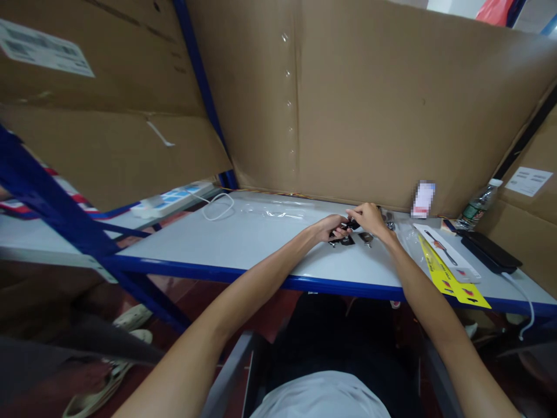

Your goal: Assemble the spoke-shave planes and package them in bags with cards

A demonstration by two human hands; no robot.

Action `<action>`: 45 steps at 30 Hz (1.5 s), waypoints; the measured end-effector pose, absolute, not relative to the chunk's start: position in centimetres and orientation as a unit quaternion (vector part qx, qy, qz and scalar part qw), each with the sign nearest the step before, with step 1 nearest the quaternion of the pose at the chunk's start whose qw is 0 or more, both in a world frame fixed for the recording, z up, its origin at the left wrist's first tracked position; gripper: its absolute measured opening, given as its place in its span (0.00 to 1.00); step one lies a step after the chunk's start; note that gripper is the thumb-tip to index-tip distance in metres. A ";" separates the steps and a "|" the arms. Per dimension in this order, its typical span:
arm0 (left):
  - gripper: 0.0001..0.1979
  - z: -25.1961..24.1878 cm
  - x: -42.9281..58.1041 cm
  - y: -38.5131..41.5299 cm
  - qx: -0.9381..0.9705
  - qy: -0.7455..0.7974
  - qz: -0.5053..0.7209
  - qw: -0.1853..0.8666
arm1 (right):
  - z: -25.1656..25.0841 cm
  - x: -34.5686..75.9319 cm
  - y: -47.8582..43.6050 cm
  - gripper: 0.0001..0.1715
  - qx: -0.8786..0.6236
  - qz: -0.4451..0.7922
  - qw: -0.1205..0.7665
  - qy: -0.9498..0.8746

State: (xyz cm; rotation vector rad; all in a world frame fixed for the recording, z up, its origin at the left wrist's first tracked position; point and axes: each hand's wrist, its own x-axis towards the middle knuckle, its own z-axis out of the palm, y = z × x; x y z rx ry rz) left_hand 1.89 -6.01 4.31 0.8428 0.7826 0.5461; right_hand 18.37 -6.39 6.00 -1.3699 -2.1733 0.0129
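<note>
Gripping a small black part [352,224] in the curled fingers of the left hand [329,227], with the right hand [371,219] arched over it, fingertips at its far side; cannot tell whether pinching or only touching. Probably held so for steadiness, one hand bracing, the other free for fine work. Located, then, between both hands, just above the table [217,241]. Just below the fingers, a few dark pieces [347,240], likely left there for easy reach. Beside the right forearm, clear wrappers [407,236], then a white pack [448,252] overlapping yellow cards [439,276], perhaps pushed aside for working room. Farther right, a black case [491,251] and an upright bottle [477,208]. At the back, leaning near the cardboard [357,104], a blurred phone-like thing [423,199], perhaps propped for viewing.
</note>
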 end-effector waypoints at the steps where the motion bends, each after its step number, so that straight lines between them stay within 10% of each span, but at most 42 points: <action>1: 0.08 4.3 1.9 -6.0 0.393 0.365 0.252 0.805 | 6.0 18.4 -6.4 0.32 -0.519 -0.004 0.281 -0.807; 45: 0.06 4.0 1.6 -5.6 0.394 0.352 0.233 0.816 | 6.1 18.8 -6.4 0.30 -0.575 -0.055 0.267 -0.772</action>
